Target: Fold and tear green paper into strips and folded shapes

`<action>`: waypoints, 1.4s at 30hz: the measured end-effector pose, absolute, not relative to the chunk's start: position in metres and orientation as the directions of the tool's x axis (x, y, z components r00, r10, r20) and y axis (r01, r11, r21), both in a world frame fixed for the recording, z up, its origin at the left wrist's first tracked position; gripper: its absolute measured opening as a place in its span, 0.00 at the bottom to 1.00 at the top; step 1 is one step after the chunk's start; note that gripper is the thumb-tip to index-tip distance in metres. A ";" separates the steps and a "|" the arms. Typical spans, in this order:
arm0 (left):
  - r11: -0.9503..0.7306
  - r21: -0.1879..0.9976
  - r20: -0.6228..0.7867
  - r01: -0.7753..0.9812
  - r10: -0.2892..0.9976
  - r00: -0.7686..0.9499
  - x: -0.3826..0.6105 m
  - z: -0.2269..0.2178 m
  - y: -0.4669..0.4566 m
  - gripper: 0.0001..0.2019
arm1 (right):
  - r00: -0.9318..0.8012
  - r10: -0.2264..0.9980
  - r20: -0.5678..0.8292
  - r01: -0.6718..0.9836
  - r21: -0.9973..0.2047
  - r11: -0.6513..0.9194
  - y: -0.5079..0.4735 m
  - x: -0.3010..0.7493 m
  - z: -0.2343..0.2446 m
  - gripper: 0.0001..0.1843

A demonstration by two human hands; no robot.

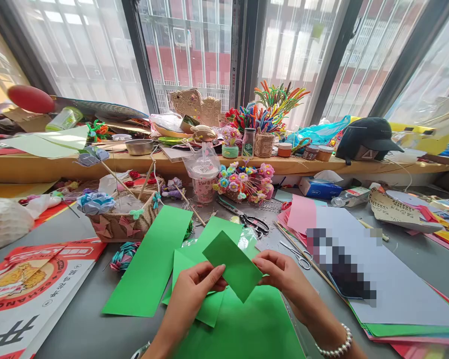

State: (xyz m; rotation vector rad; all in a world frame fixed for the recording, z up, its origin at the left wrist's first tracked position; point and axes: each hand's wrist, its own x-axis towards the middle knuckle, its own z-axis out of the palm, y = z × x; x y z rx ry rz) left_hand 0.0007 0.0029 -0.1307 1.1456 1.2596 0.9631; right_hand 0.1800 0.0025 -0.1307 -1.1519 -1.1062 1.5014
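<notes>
Between my two hands I hold up a small rectangle of green paper [233,265], tilted like a diamond. My left hand [199,285] pinches its lower left edge between thumb and fingers. At its right corner, the fingertips of my right hand [280,274] close on the paper; a beaded bracelet circles that wrist. Beneath lie more green pieces: a large green sheet [247,331], a long green strip [151,264] to the left, and several smaller overlapping ones behind and under my left hand.
Behind the papers lie black-handled scissors [249,219]; smaller silver scissors [297,255] rest at right. A stack of coloured paper [396,284] bears a partly blurred phone. A cardboard basket [123,227], a lidded plastic cup [204,184] and pipe-cleaner flowers [243,179] stand toward the crowded sill.
</notes>
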 end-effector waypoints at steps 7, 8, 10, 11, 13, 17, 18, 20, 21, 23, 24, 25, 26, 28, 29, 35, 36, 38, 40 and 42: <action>0.271 0.962 -0.273 0.044 0.928 0.253 0.006 -0.135 0.001 0.12 | -0.204 0.969 -0.141 -0.032 -0.988 -0.150 0.003 0.180 -0.130 0.15; 0.262 0.964 -0.264 0.043 0.936 0.231 0.006 -0.135 0.001 0.13 | -0.201 0.969 -0.143 -0.038 -0.987 -0.154 0.003 0.180 -0.130 0.15; 0.241 0.968 -0.250 0.065 0.943 0.221 0.006 -0.134 0.001 0.13 | -0.185 0.973 -0.138 -0.057 -0.987 -0.151 0.003 0.180 -0.130 0.15; 0.231 0.969 -0.244 0.083 0.940 0.236 0.005 -0.134 0.001 0.13 | -0.175 0.976 -0.132 -0.057 -0.988 -0.144 0.003 0.181 -0.130 0.15; 0.205 0.972 -0.230 0.117 0.930 0.286 0.004 -0.133 0.002 0.13 | -0.160 0.979 -0.126 -0.032 -0.991 -0.133 0.004 0.182 -0.130 0.13; 0.148 0.981 -0.179 0.126 0.940 0.292 0.005 -0.136 0.002 0.12 | -0.145 0.981 -0.127 0.018 -0.992 -0.126 0.003 0.180 -0.133 0.11; 0.138 0.982 -0.168 0.126 0.948 0.272 0.006 -0.137 0.002 0.12 | -0.143 0.982 -0.124 0.020 -0.992 -0.122 0.003 0.180 -0.135 0.11; 0.130 0.982 -0.159 0.138 0.962 0.224 0.007 -0.139 0.002 0.13 | -0.148 0.982 -0.120 0.027 -0.993 -0.118 0.002 0.178 -0.137 0.10; 0.134 0.980 -0.164 0.149 0.963 0.212 0.008 -0.141 0.002 0.13 | -0.156 0.980 -0.120 0.030 -0.993 -0.117 0.002 0.177 -0.137 0.09; 0.152 0.972 -0.193 0.179 0.952 0.239 0.009 -0.143 0.001 0.13 | -0.185 0.975 -0.124 0.041 -0.992 -0.118 0.002 0.176 -0.138 0.09; 0.160 0.966 -0.212 0.201 0.940 0.268 0.009 -0.143 0.001 0.14 | -0.200 0.972 -0.122 0.052 -0.992 -0.114 0.002 0.176 -0.138 0.10; 0.168 0.960 -0.231 0.224 0.926 0.297 0.009 -0.144 0.001 0.14 | -0.212 0.970 -0.119 0.063 -0.992 -0.108 0.002 0.176 -0.137 0.10; 0.174 0.955 -0.246 0.241 0.917 0.314 0.009 -0.144 0.001 0.14 | -0.217 0.969 -0.116 0.075 -0.992 -0.102 0.002 0.176 -0.137 0.10; 0.182 0.955 -0.251 0.234 0.917 0.311 0.010 -0.144 0.002 0.14 | -0.199 0.973 -0.114 0.091 -0.991 -0.097 0.003 0.176 -0.138 0.11; 0.190 0.958 -0.250 0.213 0.920 0.302 0.010 -0.144 0.003 0.14 | -0.177 0.978 -0.114 0.091 -0.991 -0.099 0.003 0.176 -0.139 0.12; 0.248 0.958 -0.279 0.143 0.919 0.279 0.010 -0.142 0.004 0.15 | -0.127 0.987 -0.098 0.078 -0.993 -0.088 0.004 0.175 -0.144 0.12; 0.252 0.958 -0.281 0.138 0.918 0.280 0.010 -0.142 0.004 0.15 | -0.126 0.987 -0.097 0.081 -0.993 -0.087 0.003 0.175 -0.145 0.12; 0.258 0.958 -0.285 0.130 0.916 0.284 0.009 -0.142 0.004 0.14 | -0.123 0.988 -0.095 0.086 -0.993 -0.085 0.003 0.175 -0.146 0.12; 0.260 0.958 -0.285 0.121 0.913 0.292 0.009 -0.143 0.004 0.14 | -0.121 0.988 -0.093 0.093 -0.992 -0.082 0.003 0.175 -0.147 0.12; 0.262 0.958 -0.285 0.115 0.909 0.306 0.009 -0.143 0.004 0.14 | -0.119 0.989 -0.090 0.095 -0.992 -0.079 0.003 0.175 -0.147 0.12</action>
